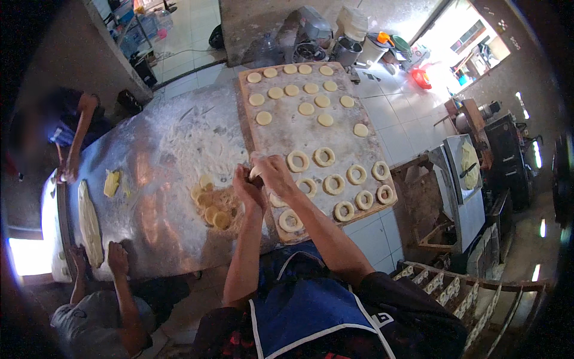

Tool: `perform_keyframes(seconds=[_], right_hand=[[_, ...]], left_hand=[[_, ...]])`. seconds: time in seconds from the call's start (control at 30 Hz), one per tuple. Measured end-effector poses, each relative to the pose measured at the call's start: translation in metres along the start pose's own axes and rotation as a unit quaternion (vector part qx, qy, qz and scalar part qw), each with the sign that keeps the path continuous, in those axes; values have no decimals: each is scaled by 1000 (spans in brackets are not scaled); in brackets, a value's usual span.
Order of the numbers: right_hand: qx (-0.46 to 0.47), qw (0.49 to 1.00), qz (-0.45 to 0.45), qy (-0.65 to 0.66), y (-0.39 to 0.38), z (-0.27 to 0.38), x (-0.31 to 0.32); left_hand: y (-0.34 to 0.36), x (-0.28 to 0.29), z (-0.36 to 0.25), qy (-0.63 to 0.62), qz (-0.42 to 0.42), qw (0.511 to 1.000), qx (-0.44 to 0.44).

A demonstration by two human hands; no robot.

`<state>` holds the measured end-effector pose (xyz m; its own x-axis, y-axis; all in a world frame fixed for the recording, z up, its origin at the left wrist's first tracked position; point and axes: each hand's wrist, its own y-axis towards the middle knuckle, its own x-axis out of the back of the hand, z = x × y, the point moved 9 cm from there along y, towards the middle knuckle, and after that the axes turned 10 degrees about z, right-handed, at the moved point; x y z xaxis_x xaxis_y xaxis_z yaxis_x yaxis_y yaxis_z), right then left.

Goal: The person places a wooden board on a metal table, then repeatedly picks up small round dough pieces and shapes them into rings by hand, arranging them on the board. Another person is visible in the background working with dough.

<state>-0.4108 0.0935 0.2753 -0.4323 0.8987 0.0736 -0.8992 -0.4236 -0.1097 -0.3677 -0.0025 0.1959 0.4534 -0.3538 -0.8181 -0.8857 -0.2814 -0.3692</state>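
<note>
Both hands point(263, 179) pinch a dough piece point(255, 172) over the floured board point(299, 134).

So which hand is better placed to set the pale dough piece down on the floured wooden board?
Probably the right hand: it already lies over the floured wooden board beside the pale dough rings. The left hand sits at the board's edge; both pinch the pale dough piece.

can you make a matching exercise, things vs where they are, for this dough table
Things:
1. dough rings
2. flat dough rounds
3. long dough sheet
4. cut rounds pile

Places:
A. metal table, just left of the left hand
B. far end of the board
C. near end of the board, by the right hand
D. table's left edge, under another person's hands

Pairs: 1-C, 2-B, 3-D, 4-A
</note>
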Motion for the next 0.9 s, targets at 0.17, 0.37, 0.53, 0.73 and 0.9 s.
perform_keyframes(seconds=[0.17, 0.37, 0.53, 0.73, 0.9], right_hand=[[32, 986, -69, -146, -10, -7, 45], [6, 986, -41, -161, -22, -18, 105], [31, 994, -74, -74, -28, -24, 158], [72, 976, -45, -203, -47, -16, 206], [75, 987, -95, -101, -68, -18, 251]], left_hand=[[-3, -36, 18, 339, 65, 934, -88], [14, -62, 68, 410, 106, 898, -116], [14, -64, 132, 134, 67, 989, 19], [12, -118, 150, 451, 207, 846, -195], [12, -126, 202, 586, 296, 719, -227]])
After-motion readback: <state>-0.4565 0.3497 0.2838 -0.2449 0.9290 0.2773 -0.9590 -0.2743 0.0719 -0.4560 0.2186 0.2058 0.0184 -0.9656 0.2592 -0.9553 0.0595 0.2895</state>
